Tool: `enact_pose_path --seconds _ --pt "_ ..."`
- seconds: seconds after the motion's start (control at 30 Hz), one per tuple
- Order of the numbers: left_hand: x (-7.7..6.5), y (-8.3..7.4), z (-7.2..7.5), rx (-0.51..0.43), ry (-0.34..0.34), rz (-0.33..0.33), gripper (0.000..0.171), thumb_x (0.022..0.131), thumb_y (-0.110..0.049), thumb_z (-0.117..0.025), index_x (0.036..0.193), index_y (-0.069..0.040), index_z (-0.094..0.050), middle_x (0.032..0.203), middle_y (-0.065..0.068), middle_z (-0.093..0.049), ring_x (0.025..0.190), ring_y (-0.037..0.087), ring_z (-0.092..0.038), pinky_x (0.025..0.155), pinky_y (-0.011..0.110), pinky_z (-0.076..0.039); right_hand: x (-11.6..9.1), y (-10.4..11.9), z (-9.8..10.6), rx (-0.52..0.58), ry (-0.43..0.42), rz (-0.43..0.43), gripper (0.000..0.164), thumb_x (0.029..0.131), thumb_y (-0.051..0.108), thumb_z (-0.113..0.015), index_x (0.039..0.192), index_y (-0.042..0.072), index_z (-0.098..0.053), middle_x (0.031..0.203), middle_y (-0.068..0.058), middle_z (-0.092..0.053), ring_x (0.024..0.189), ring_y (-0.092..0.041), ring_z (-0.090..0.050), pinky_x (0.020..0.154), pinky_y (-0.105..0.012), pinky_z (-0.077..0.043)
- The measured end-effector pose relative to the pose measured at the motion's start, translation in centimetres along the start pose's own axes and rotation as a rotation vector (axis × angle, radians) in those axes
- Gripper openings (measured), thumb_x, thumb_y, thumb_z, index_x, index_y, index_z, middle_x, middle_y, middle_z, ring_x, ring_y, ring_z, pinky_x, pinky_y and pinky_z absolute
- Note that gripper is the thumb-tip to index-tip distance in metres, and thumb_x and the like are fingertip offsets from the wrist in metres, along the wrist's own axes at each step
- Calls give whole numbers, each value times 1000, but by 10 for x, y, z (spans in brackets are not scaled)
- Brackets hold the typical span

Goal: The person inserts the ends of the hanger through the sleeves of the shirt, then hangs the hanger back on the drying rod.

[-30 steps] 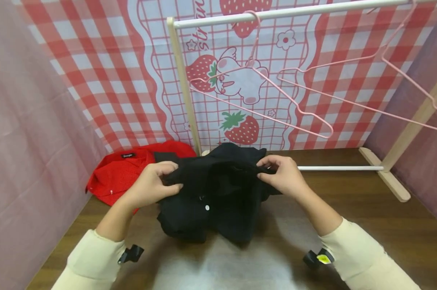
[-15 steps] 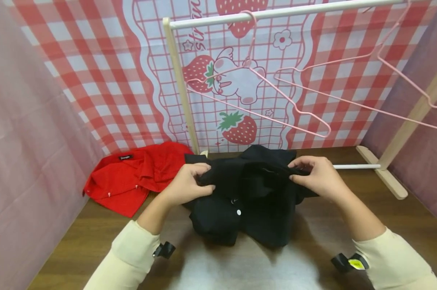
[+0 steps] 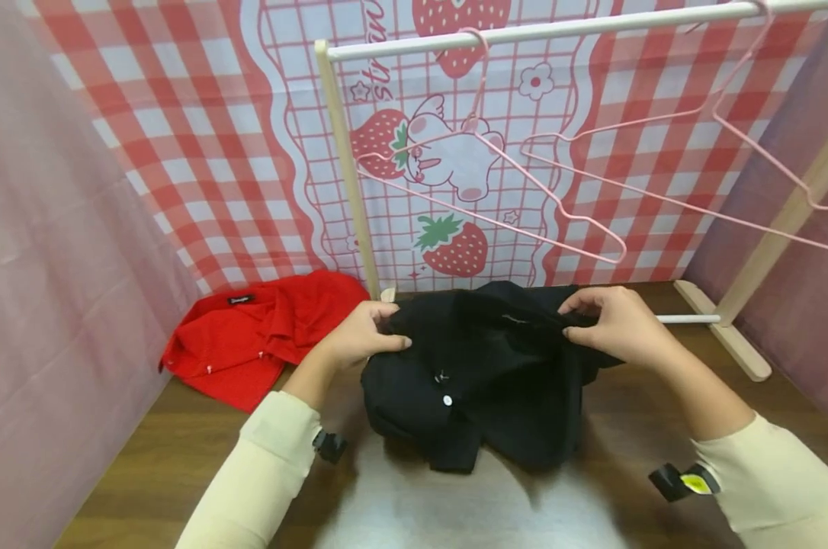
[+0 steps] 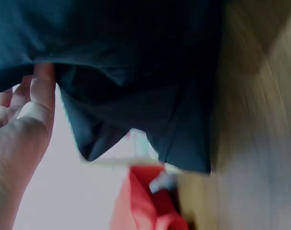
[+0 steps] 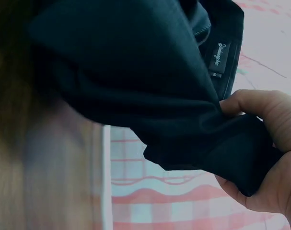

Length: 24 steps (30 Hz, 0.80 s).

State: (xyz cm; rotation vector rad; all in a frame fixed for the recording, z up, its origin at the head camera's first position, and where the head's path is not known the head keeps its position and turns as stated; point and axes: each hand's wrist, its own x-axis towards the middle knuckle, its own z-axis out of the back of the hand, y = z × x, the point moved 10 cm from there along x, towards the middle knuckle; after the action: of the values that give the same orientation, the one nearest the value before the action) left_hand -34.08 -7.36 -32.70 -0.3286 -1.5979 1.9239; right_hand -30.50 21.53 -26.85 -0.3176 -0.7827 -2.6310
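Observation:
A black shirt [image 3: 510,381] with a white button [image 3: 447,400] hangs bunched between both hands, its lower edge close over the table. My left hand [image 3: 362,335] pinches its left upper part; in the left wrist view that hand's fingers [image 4: 42,93] go partly out of sight behind the dark cloth [image 4: 131,96]. At the right upper part, my right hand [image 3: 613,324] grips the fabric between thumb and fingers. The right wrist view shows the collar label [image 5: 219,57] beside that grip, with cloth [image 5: 241,153] gathered into the palm.
A red shirt [image 3: 249,335] lies on the wooden table [image 3: 181,457] at the left. Behind, a rack with a white rail [image 3: 592,27] carries a pink hanger [image 3: 558,202] and another pink hanger [image 3: 640,114] to its right. The rack's wooden foot [image 3: 723,332] stands at the back right.
Both hands have carried the black shirt to the right, away from the red shirt, which now shows more fully. In the last half second they have spread slightly apart, widening the shirt.

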Motion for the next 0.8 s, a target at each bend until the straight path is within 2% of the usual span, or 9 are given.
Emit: enact_pose_path --seconds 0.1,0.27,0.37,0.6,0.7,0.8 --pt "-4 21 17 37 -46 93 14 82 3 -70 96 4 -65 84 8 -70 75 19 -65 71 33 -57 8 -1 -17 5 53 14 22 75 9 -80 95 4 -73 87 -6 -68 83 -25 -60 74 -43 -49" --pt "-10 36 39 248 -120 133 20 79 0 -75 97 2 -65 88 6 -69 81 18 -63 74 31 -53 16 -6 -49 33 139 10 22 76 9 -79 96 3 -73 89 -6 -69 80 -22 -59 70 -38 -48" --pt "-12 43 47 370 -143 148 23 78 -3 -77 98 0 -66 92 6 -69 87 19 -61 80 33 -51 21 -10 -65 18 157 15 20 76 8 -79 95 3 -73 88 -6 -69 81 -22 -61 70 -40 -50" --pt "-9 55 49 530 -81 178 23 76 -3 -79 96 0 -67 89 4 -69 84 17 -61 82 34 -49 24 -19 -100 -104 158 44 18 73 12 -82 86 7 -70 79 -2 -67 76 -22 -63 70 -44 -51" --pt "-8 55 48 570 -60 190 23 76 -4 -79 96 -1 -67 88 3 -69 83 16 -60 82 34 -49 22 -21 -103 -134 134 48 19 72 14 -83 84 8 -69 77 -2 -65 73 -21 -60 68 -44 -50" --pt "-6 48 48 629 -50 187 26 76 -7 -80 98 0 -68 91 6 -69 85 20 -62 84 37 -50 21 -18 -97 -159 99 69 20 72 16 -83 84 9 -69 77 -2 -65 73 -21 -61 67 -44 -50"
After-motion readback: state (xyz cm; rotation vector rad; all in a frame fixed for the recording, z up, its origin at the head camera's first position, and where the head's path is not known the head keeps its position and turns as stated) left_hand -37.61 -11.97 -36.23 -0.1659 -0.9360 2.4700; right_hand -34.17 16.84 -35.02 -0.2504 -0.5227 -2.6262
